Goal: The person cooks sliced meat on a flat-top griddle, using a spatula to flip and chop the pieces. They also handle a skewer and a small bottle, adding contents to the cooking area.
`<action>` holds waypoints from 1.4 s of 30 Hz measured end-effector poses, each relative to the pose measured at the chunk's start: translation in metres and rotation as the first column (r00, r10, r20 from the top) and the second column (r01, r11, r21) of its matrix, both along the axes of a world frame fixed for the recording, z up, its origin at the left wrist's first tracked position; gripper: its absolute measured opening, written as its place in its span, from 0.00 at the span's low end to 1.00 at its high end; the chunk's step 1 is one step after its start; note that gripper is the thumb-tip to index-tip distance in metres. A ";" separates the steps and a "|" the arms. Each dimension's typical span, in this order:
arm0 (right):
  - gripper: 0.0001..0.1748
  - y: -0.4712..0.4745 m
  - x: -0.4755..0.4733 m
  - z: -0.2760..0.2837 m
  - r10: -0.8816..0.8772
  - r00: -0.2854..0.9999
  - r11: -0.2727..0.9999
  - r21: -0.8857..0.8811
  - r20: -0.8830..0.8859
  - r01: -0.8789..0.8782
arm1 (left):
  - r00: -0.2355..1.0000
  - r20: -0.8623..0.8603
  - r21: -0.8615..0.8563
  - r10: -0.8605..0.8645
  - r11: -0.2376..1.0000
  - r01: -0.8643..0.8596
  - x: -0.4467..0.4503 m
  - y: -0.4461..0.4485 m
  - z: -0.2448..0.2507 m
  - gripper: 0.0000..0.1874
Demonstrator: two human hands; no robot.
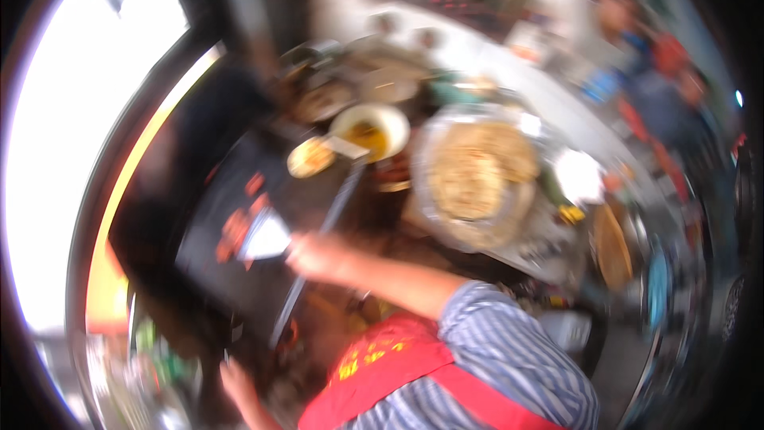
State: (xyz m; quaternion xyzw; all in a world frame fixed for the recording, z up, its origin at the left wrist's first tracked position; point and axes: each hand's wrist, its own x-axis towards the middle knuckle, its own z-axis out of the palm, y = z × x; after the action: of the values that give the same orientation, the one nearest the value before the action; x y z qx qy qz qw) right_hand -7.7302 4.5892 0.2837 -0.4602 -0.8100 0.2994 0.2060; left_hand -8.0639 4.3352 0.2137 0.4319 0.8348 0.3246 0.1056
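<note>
Motion blurs the view. My right hand (316, 257) grips the handle of a wide metal scraper (268, 237). The blade rests over or against several small reddish pieces of food (234, 230), perhaps meat, on a dark flat griddle (203, 257). Low at the left is my left hand (237, 379), near the griddle's front edge; a thin pale thing (226, 355) shows at its fingers, too blurred to tell whether it is held. A long metal edge (343, 191) runs past my right hand, partly behind it. Beyond it lies a round yellowish food piece (310, 157).
A pale bowl (399, 125) with yellow-brown liquid stands beyond the griddle, a flat utensil (348, 147) at its rim. Right of it, stacked flatbreads (468, 173) lie on plastic wrap. Dishes (325, 101) stand behind. People (668, 89) are at the upper right, beyond a white counter ledge (477, 54).
</note>
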 end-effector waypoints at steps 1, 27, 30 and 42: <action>0.11 0.004 -0.001 0.003 -0.044 0.999 0.999 0.031 0.001 0.044 | 0.999 0.049 -0.036 -0.013 0.999 0.015 0.014 -0.019 0.025 0.16; 0.21 0.182 -0.173 0.026 -0.134 0.866 0.988 0.001 0.481 0.153 | 0.979 0.165 -0.033 -0.124 0.991 0.131 0.034 0.131 0.052 0.19; 0.19 0.186 -0.153 0.011 -0.054 0.859 0.986 -0.111 0.510 0.128 | 0.960 0.183 -0.072 -0.210 0.971 0.226 0.048 0.144 0.052 0.20; 0.15 0.010 0.005 0.015 -0.343 0.939 0.937 -0.054 0.033 0.345 | 0.958 -0.020 -0.058 -0.288 0.956 0.286 0.045 0.083 0.059 0.21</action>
State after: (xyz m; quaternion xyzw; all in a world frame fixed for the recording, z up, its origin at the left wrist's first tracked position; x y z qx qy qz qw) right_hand -7.7256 4.5997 0.2991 -0.6039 -0.7101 0.2775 0.2322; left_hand -8.0188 4.4185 0.2724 0.5499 0.7733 0.2769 0.1515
